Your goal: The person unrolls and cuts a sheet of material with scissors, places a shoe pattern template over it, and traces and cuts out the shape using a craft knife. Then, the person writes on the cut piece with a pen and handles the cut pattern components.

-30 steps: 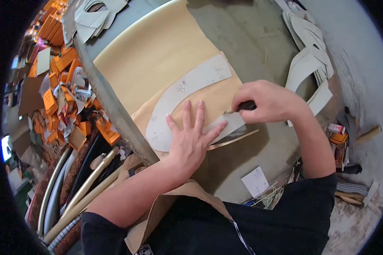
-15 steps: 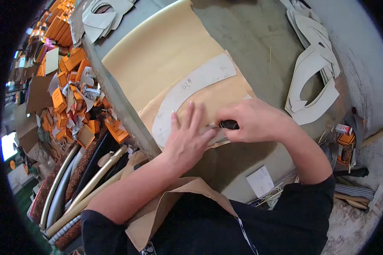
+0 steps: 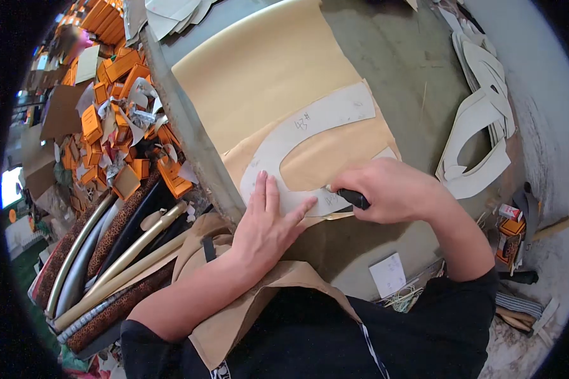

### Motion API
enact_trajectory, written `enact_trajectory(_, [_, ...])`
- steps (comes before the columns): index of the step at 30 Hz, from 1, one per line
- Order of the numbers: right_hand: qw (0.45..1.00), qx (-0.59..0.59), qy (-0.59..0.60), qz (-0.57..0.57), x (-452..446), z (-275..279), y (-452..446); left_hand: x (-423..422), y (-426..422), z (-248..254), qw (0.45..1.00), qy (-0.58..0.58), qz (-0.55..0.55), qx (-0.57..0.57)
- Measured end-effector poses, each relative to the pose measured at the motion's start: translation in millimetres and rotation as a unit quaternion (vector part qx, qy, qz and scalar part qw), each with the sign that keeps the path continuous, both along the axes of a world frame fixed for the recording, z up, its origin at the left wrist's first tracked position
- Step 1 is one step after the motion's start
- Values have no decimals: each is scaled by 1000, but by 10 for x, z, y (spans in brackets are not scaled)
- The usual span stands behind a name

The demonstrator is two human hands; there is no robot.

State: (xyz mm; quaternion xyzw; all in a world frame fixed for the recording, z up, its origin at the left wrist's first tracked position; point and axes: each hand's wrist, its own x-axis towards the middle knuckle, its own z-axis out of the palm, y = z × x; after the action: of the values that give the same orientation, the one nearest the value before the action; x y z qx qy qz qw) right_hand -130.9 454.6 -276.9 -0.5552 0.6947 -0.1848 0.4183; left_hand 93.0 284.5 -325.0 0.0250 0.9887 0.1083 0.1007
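Observation:
A white C-shaped template (image 3: 310, 121) with handwritten marks lies on a tan sheet (image 3: 265, 69), which curls up along its far left side. My left hand (image 3: 262, 218) presses on the template's lower left bend, its fingers extended and the thumb out to the side. In my right hand (image 3: 395, 189) is a black-handled knife (image 3: 354, 198), gripped in closed fingers. Its metal tip meets the inner edge of the template's lower arm; the exact contact is too small to make out. A small pale corner (image 3: 385, 153) shows beside the right hand.
More white templates (image 3: 468, 145) are stacked on the right of the worktable (image 3: 398, 63), and others (image 3: 174, 16) lie at the far left. A white card (image 3: 387, 275) sits near the front edge. Left of the table are orange boxes (image 3: 91, 124) and rolled materials (image 3: 136, 252).
My left hand has slid from the template's inner opening down onto its lower left bend, uncovering the inner curve. The knife stays by the lower arm. The whole view has shifted slightly.

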Motion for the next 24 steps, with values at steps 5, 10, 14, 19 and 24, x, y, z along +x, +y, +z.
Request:
enact_trajectory(5, [1000,-12,-12,-22,263,-61,-116,-13,-15,30,1000,2,-4,5])
enact_trajectory(10, [995,-38,-16,-93,492,-71,-161,-16,-164,72,1000,-3,-24,3])
enact_trajectory(14, [994,-53,7,-100,548,-84,-213,-23,-504,99,992,-21,-113,47])
enact_trajectory(19, [986,-33,-1,-163,728,-116,-237,-81,-595,101,987,3,-160,-14])
enact_trajectory(24, [915,-106,-7,-389,1355,-214,-341,-87,-727,-93,977,43,-209,1])
